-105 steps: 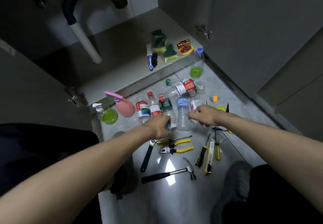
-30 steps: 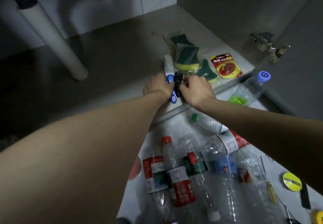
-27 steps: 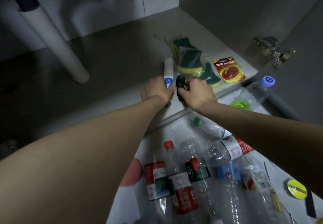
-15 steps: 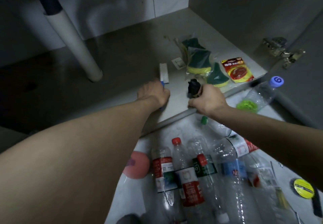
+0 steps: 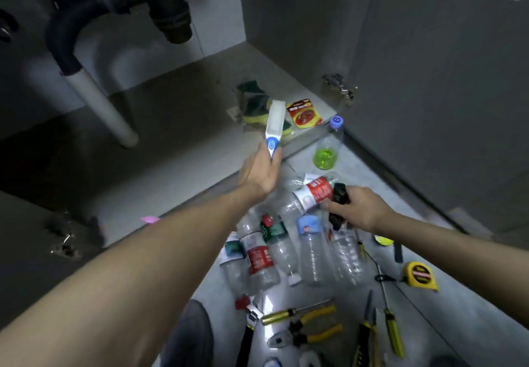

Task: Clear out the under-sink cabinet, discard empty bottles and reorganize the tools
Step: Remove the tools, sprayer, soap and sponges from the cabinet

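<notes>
The left hand [image 5: 259,175] grips a white-and-blue brush [image 5: 274,129] by its handle, bristle head raised beyond the fingers. The right hand [image 5: 356,208] is curled round a small black object [image 5: 339,202] (too dark to identify), above the empty plastic bottles [image 5: 289,248].

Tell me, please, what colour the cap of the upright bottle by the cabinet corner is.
Blue, with a white mark on the cap; head view shows it.
</notes>
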{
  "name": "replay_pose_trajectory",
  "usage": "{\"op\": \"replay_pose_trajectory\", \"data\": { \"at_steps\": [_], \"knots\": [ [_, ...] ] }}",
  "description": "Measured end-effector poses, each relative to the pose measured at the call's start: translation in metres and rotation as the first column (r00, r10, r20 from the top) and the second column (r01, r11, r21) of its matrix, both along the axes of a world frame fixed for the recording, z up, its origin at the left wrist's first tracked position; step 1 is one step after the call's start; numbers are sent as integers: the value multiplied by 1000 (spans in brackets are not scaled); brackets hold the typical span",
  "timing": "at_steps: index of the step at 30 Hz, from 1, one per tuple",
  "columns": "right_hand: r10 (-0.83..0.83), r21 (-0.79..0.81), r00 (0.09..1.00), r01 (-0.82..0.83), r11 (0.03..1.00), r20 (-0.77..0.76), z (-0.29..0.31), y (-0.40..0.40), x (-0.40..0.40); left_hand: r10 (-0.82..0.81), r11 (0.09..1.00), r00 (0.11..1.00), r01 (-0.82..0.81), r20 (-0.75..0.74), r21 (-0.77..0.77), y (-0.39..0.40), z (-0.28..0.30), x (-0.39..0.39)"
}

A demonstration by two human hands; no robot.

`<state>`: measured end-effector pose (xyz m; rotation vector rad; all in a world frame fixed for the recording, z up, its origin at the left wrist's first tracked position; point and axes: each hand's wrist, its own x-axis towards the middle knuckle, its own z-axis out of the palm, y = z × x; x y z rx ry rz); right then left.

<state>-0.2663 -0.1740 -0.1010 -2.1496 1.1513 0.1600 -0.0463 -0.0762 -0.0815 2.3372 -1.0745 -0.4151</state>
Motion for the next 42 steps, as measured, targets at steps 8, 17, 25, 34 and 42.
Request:
{"op": "replay_pose_trajectory", "data": {
  "at_steps": [8,17,25,34,42],
  "knots": [
    [-94,57,980,105,993,-177,-6,15,-116,-212,966,973,223,-87,135,98,-26,-166],
    [248,198,879,-180,963,-408,-23,56,-133,-64,939,984,117,-167,324,208,-51,-232],
    [276,252,947,-229,940,-167,-1,84,-73,431,859,898,-380,-84,343,258,-52,-158],
    [393,196,917,-374,906,-67,-27,136,-32,682,719,678,-551,-276,424,272,-104,-99],
    [504,-5,851,-510,860,-151,-67,166,-18,735,668,585,-538,-344,513,262,-138,-114]
  ]
}}
